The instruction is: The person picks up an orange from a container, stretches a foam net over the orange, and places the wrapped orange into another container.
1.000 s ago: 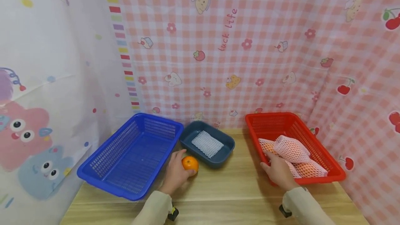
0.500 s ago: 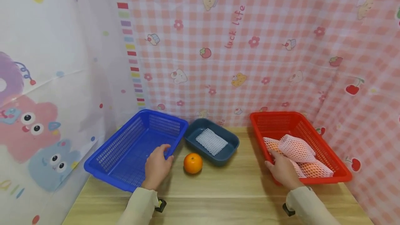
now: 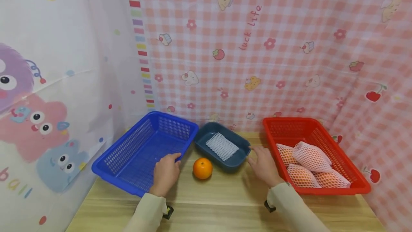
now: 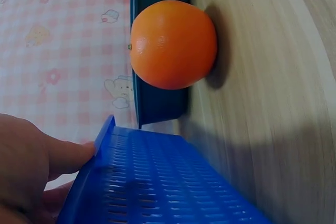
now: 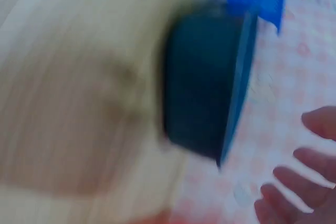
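My left hand point(image 3: 165, 174) holds the right rim of the blue basket point(image 3: 136, 158), with the thumb outside the rim in the left wrist view and the other fingers partly hidden behind it. Just right of that hand an unwrapped orange point(image 3: 202, 168) rests on the table. Behind the orange sits a dark teal tray point(image 3: 236, 164), a white foam net sleeve point(image 3: 222, 146) lying flat inside. My right hand point(image 3: 264, 165) is beside the tray's right end, fingers spread; the blurred right wrist view shows nothing in the hand point(image 5: 304, 182).
On the right stands a red basket point(image 3: 286, 135) with several orange fruits in foam nets point(image 3: 310, 156). A pink checked cloth point(image 3: 206, 38) hangs behind, and a white printed cloth point(image 3: 93, 46) on the left. The wooden table point(image 3: 219, 214) runs along the front.
My left hand let go of the orange, moved left and took the blue basket's rim. The right hand left the red basket's edge and moved left to the teal tray.
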`<state>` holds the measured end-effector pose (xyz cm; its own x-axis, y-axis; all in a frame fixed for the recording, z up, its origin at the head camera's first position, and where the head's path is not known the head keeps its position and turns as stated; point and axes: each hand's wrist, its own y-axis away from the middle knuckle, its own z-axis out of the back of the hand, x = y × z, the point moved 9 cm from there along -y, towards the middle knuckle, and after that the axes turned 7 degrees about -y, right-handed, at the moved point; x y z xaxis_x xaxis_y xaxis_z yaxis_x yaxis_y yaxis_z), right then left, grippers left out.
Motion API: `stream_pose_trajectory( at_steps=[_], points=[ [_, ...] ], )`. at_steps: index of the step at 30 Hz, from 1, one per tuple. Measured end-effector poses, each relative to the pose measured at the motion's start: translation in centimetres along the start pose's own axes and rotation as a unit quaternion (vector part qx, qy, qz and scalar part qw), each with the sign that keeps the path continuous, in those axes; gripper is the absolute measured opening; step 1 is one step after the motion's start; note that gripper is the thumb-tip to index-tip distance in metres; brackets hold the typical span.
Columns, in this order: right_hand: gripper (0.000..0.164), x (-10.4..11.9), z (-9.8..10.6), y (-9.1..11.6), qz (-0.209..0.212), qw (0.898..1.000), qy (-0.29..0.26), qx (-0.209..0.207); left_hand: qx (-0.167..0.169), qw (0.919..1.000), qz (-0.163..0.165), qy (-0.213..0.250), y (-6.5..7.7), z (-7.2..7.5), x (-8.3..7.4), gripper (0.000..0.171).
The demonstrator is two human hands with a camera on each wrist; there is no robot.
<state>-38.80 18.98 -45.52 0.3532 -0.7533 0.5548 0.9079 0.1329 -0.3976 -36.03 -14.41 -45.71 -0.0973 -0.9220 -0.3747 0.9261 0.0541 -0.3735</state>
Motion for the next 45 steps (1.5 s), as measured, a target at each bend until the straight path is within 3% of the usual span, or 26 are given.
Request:
stream_pose_trajectory(
  at_steps=[4, 9, 16, 20, 23, 25, 27, 31, 33, 35, 39, 42, 45],
  points=[
    [0.028, 1.3, -4.5, -1.6, 0.021, 0.998, -0.005, 0.056, -0.012, 0.9998, -0.019, 0.001, -0.1, 0.0, -0.5, 0.026],
    [0.018, 1.5, -7.9, -2.2, 0.054, 0.989, 0.061, 0.125, -0.012, 0.9993, -0.035, 0.008, 0.1, -0.6, -1.3, 0.025],
    [0.033, -0.3, -10.4, -1.4, -0.016, 0.952, 0.127, 0.278, -0.018, 0.9994, -0.03, 0.007, 0.6, -0.8, -1.8, 0.025],
    [0.038, -0.7, -10.9, -1.6, -0.047, 0.932, 0.15, 0.327, -0.025, 0.9992, -0.03, 0.007, 0.6, -0.4, -1.8, 0.025],
    [0.036, -0.8, -11.0, -2.0, -0.058, 0.927, 0.158, 0.335, -0.028, 0.9991, -0.03, 0.007, 0.5, -0.2, -1.7, 0.025],
    [0.036, -0.8, -10.9, -2.3, -0.059, 0.932, 0.154, 0.323, -0.029, 0.9992, -0.027, 0.007, 0.4, -0.1, -1.7, 0.025],
    [0.035, -0.8, -10.6, -2.8, -0.049, 0.946, 0.142, 0.287, -0.03, 0.9992, -0.025, 0.006, 0.4, 0.1, -1.6, 0.025],
    [0.027, -0.5, -8.9, -3.7, -0.004, 0.984, 0.088, 0.154, -0.028, 0.9994, -0.019, 0.009, 0.2, 0.2, -1.6, 0.025],
    [0.02, -0.2, -7.7, -3.8, 0.025, 0.995, 0.058, 0.077, -0.024, 0.9995, -0.015, 0.013, 0.0, 0.2, -1.4, 0.024],
    [0.017, 0.0, -6.8, -3.8, 0.048, 0.998, 0.031, 0.015, -0.019, 0.9997, -0.007, 0.017, -0.2, 0.1, -1.2, 0.024],
    [0.018, 0.9, -5.0, -3.6, 0.086, 0.993, -0.02, -0.08, -0.014, 0.9997, 0.004, 0.021, -0.4, 0.0, -0.6, 0.025],
    [0.019, 2.1, -3.8, -3.4, 0.1, 0.986, -0.061, -0.121, -0.012, 0.9995, 0.009, 0.027, -0.4, 0.1, 0.0, 0.026],
    [0.019, 3.4, -2.6, -3.0, 0.094, 0.981, -0.103, -0.135, -0.005, 0.9993, 0.011, 0.036, -0.3, 0.3, 0.7, 0.026]
  ],
)
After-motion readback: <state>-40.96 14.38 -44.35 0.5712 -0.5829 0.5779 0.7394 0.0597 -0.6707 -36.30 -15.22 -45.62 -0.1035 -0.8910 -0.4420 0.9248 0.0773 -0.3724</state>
